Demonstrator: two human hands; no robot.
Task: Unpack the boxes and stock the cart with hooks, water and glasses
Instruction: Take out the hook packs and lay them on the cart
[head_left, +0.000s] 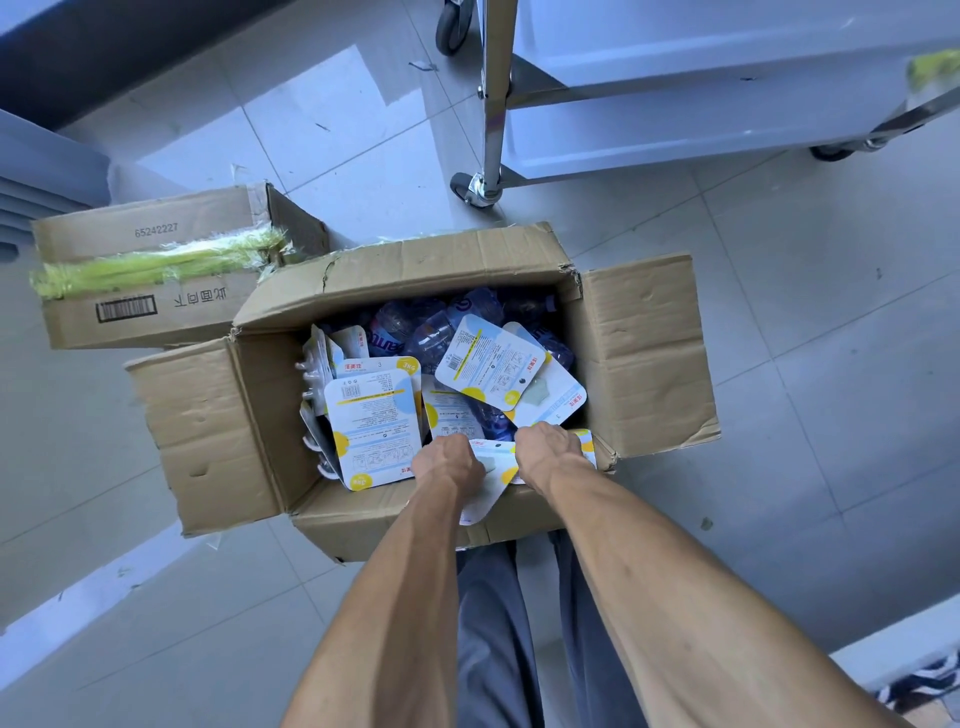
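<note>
Hook packs (373, 427), carded and blister-sealed, lie loose on top of the contents of 1 open cardboard box (644, 353) on the tiled floor (779, 519), directly in front of the person's legs. Count of packs: about 8 cards show a face, with more standing on edge along the box's left wall, so the full number cannot be fixed. Water bottles (415, 332), clear plastic with blue labels, lie beneath the cards toward the box's far edge; at least 3 show, the rest are buried. Glasses: 0 seen. Left hand (449, 465) and right hand (545, 449), 2 in all, reach in side by side at the box's near edge, both on 1 hook pack (491, 467) lying against the near wall. The knuckles face the camera and the fingers curl down out of sight, so it looks like a two-handed hold on that card, but whether the fingers truly pinch it cannot be told. Second cardboard box (150, 270), 1, stands just beyond the open box's far left corner, its top still sealed with greenish tape. Steel cart (493, 104), 1, on castors, stands past the box's far edge; the shelf surfaces in view hold nothing that can be made out. Judged progress: early. 1 of 2 boxes is open, no stock appears moved, and hooks, water and any glasses remain to be shelved.
</note>
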